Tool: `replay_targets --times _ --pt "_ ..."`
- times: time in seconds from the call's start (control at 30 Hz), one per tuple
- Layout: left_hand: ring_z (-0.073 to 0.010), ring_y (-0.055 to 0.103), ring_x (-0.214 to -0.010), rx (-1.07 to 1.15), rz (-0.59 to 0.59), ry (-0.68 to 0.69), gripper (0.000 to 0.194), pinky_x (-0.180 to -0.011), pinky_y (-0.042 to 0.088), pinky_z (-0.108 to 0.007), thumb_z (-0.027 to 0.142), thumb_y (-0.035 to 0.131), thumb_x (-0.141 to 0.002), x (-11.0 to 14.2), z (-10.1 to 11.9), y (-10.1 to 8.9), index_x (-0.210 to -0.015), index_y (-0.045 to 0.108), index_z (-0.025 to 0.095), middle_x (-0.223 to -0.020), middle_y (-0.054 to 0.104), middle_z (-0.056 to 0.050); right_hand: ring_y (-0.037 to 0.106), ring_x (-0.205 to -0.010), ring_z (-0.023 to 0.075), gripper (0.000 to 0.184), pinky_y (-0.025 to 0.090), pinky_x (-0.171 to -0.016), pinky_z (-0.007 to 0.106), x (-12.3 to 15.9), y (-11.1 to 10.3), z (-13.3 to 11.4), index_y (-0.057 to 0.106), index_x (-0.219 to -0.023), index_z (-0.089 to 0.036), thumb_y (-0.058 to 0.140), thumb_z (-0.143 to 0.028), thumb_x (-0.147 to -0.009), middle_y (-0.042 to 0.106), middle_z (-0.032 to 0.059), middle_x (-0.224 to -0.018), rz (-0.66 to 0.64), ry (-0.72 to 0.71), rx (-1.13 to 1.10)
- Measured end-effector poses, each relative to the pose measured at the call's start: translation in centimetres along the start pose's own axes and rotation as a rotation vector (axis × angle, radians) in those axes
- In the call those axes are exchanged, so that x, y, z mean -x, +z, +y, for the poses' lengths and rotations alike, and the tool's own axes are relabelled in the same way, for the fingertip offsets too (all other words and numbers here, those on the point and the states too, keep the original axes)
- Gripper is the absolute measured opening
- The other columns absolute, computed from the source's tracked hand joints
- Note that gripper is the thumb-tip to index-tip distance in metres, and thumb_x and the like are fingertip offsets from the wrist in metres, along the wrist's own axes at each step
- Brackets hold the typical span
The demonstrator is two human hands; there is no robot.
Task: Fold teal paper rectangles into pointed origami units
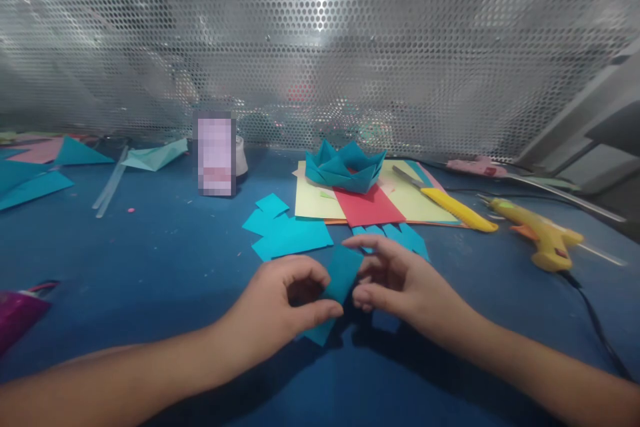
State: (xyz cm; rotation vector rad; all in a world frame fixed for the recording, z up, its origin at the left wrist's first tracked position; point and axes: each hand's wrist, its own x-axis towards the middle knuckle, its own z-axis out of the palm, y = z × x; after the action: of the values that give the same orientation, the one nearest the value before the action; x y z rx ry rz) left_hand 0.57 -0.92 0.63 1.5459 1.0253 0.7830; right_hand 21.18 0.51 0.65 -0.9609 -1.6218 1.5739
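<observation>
A small teal paper piece (344,272) stands tilted above the table, pinched between the thumb and fingers of my left hand (295,293). My right hand (395,277) is at its right edge with thumb and index finger apart; whether a fingertip touches the paper, I cannot tell. Below them shows a brighter blue paper corner (321,333), partly hidden by my left hand. Cut blue paper pieces (295,237) lie just beyond my left hand. More blue pieces (413,238) lie behind my right hand, partly covered by it.
A folded teal paper form (345,170) sits on stacked coloured sheets (315,203) with a red strip (370,205). A yellow cutter (457,209) lies on their right side, blade out. Farther right is a yellow glue gun (547,237) with its cord. A phone-like upright object (217,157) stands back left.
</observation>
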Motion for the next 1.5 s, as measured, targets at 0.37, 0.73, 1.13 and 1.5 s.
replay_targets --times 0.37,0.73,1.13,1.5 --pt "-0.0032 0.039 -0.052 0.321 -0.025 -0.136 0.038 -0.049 0.033 -0.017 0.023 0.080 -0.062 0.0 -0.1 0.5 -0.077 0.045 0.017 -0.071 0.048 0.007 0.058 -0.054 0.0114 0.041 0.048 -0.052 0.023 0.3 1.1 -0.9 0.057 -0.060 -0.017 0.078 -0.052 -0.063 0.064 -0.0003 -0.057 -0.008 0.243 0.080" --pt "-0.0070 0.048 -0.059 0.362 -0.064 -0.185 0.029 -0.058 0.039 -0.021 0.024 0.077 -0.065 -0.3 0.4 0.3 -0.079 0.054 0.015 -0.066 0.053 0.006 0.062 -0.057 0.0128 0.039 0.051 -0.056 0.025 0.3 0.7 -0.5 0.065 -0.067 -0.017 0.073 -0.055 -0.068 0.066 0.0005 -0.060 0.016 0.184 0.077" --pt "-0.0082 0.050 -0.061 0.342 -0.020 -0.173 0.029 -0.058 0.041 -0.022 0.023 0.078 -0.064 -0.1 0.1 0.4 -0.079 0.054 0.015 -0.066 0.054 0.005 0.060 -0.056 0.0107 0.028 0.051 -0.059 0.023 0.2 1.0 -0.9 0.066 -0.066 -0.017 0.081 -0.041 -0.063 0.064 -0.0021 -0.058 0.019 0.251 -0.034" --pt "-0.0070 0.046 -0.057 0.280 0.016 -0.124 0.029 -0.055 0.038 -0.021 0.022 0.074 -0.069 0.1 -0.3 0.4 -0.070 0.046 0.016 -0.067 0.056 0.004 0.057 -0.053 0.0106 0.034 0.049 -0.056 0.023 0.5 1.2 -1.2 0.062 -0.067 -0.016 0.080 -0.045 -0.062 0.061 -0.0021 -0.056 0.054 0.274 0.042"
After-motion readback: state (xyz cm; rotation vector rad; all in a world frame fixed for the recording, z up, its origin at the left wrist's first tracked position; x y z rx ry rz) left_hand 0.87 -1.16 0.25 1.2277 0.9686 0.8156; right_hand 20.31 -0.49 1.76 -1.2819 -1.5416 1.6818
